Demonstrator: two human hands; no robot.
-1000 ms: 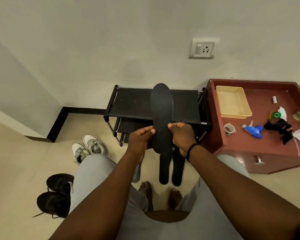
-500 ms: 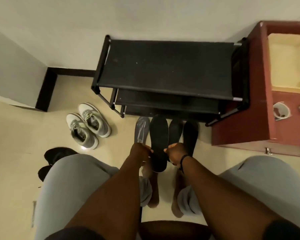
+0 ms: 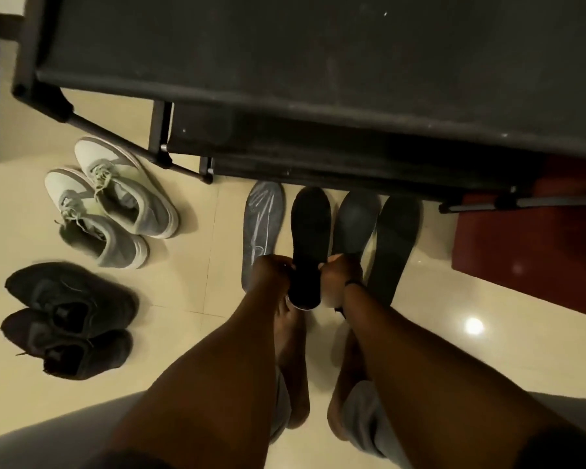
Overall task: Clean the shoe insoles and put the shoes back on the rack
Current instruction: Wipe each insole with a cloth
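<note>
Left hand and right hand pinch black insole mid-edges; looks light, floppy, best gripped by sides.

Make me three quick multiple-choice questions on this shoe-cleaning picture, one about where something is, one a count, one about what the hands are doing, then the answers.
1. Where are the grey sneakers?
A. on the rack
B. on the floor, left of the rack
C. on the red cabinet

2. How many insoles are in view?
A. two
B. three
C. four

3. What are the hands doing?
A. both holding the black insole
B. both empty
C. tying laces

Answers:
1 B, they sit on the tiles beside the shoe rack.
2 C, three lean by the rack and one is held.
3 A, the left hand and right hand grip the black insole by its edges.
</note>
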